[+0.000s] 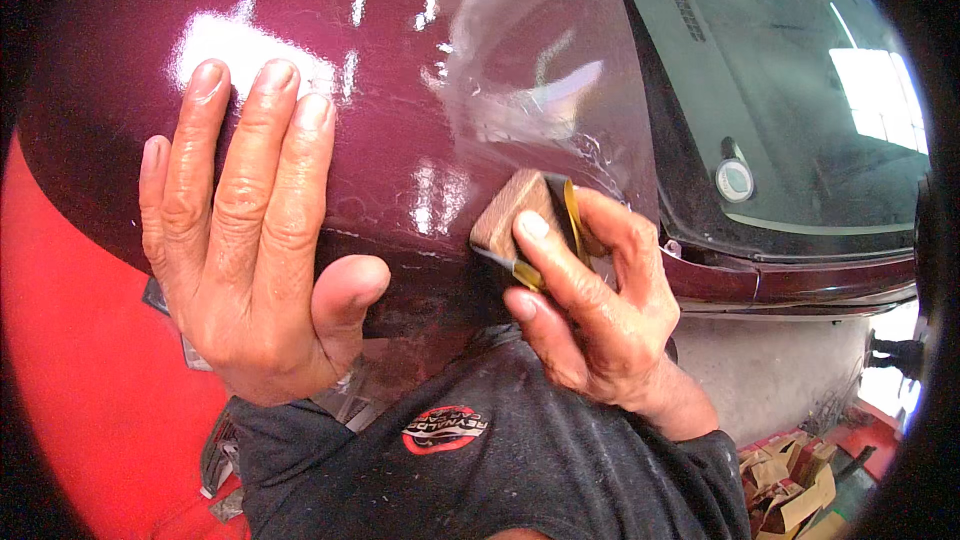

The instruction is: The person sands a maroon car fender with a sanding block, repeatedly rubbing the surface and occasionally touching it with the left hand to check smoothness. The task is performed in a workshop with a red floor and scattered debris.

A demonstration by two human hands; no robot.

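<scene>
My left hand (255, 230) lies on the shiny maroon car hood (390, 130), its fingers stretched out and its thumb held apart. To its right, my right hand (620, 300) grips a brown sanding block (508, 210) between thumb and fingers. A dark sheet with a yellow underside, which looks like sandpaper (573, 210), wraps around the block, its edges curling up. The block rests on the hood near the edge closest to me. A wet, hazy smear (520, 110) covers the hood beyond it; the block's underside is hidden.
The car's windshield (800, 110) is on the right, with a round white sticker (735, 180) near its lower corner. Red flooring (90, 340) shows at the left. Crumpled brown paper (790, 490) lies at the lower right, beside a grey wall (770, 365).
</scene>
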